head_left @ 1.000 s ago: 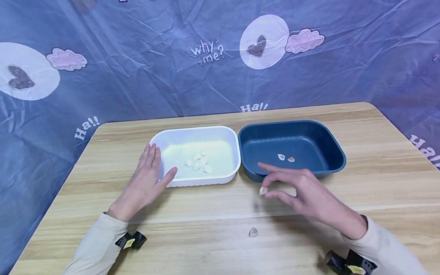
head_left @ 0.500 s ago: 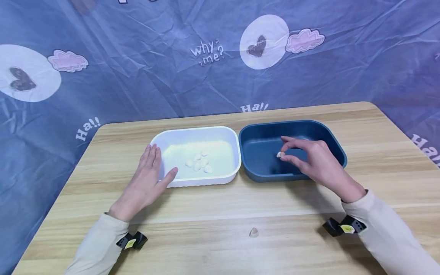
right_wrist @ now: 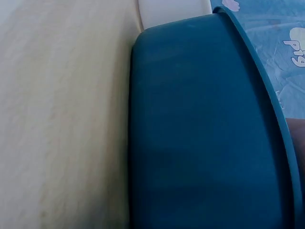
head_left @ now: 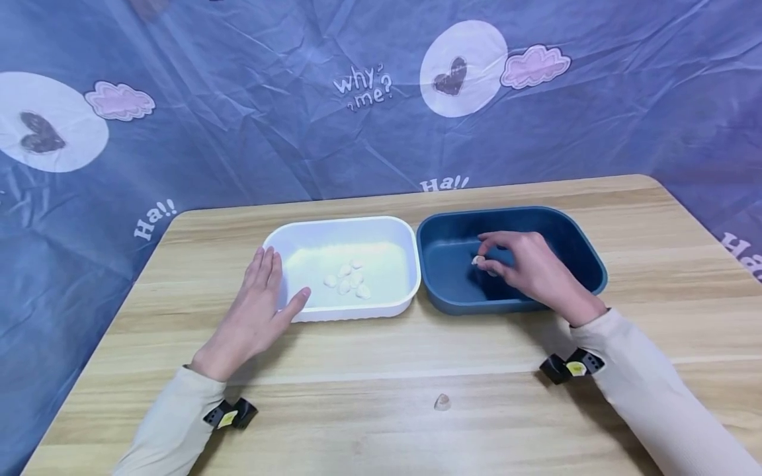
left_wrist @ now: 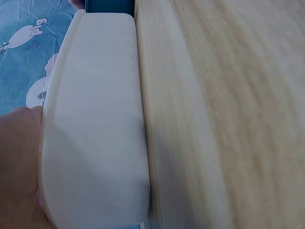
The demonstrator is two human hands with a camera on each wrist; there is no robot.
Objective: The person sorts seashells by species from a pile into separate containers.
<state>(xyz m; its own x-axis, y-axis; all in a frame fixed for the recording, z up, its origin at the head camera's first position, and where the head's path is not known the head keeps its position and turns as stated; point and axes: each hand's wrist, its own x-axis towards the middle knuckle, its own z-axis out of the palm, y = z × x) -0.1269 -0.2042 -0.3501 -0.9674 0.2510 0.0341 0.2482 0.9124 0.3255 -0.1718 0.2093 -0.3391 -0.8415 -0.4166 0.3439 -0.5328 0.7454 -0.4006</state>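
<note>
My right hand point(head_left: 526, 268) is inside the dark blue tub point(head_left: 452, 307) and pinches a small pale-brown shell point(head_left: 478, 260) between thumb and index finger, low over the tub's floor. Another shell point(head_left: 492, 273) shows only partly beneath the thumb; anything else under the hand is hidden. Straight-fingered, my left hand point(head_left: 247, 320) rests on the left end of the white tub point(head_left: 351, 313), thumb across its front rim. Several white shells point(head_left: 356, 279) lie grouped in that tub. One brownish shell point(head_left: 442, 402) lies on the wooden table in front of the tubs.
The two tubs stand side by side, rims touching or nearly so, on the wooden table point(head_left: 333, 370). A blue printed cloth point(head_left: 268, 119) hangs behind the table's back edge. In the right wrist view the blue tub's outer wall point(right_wrist: 205, 129) fills most of the picture.
From in front of the blue tub, my right hand has moved forward into it with the pinched shell, then lower and slightly left. The left hand stays on the white tub.
</note>
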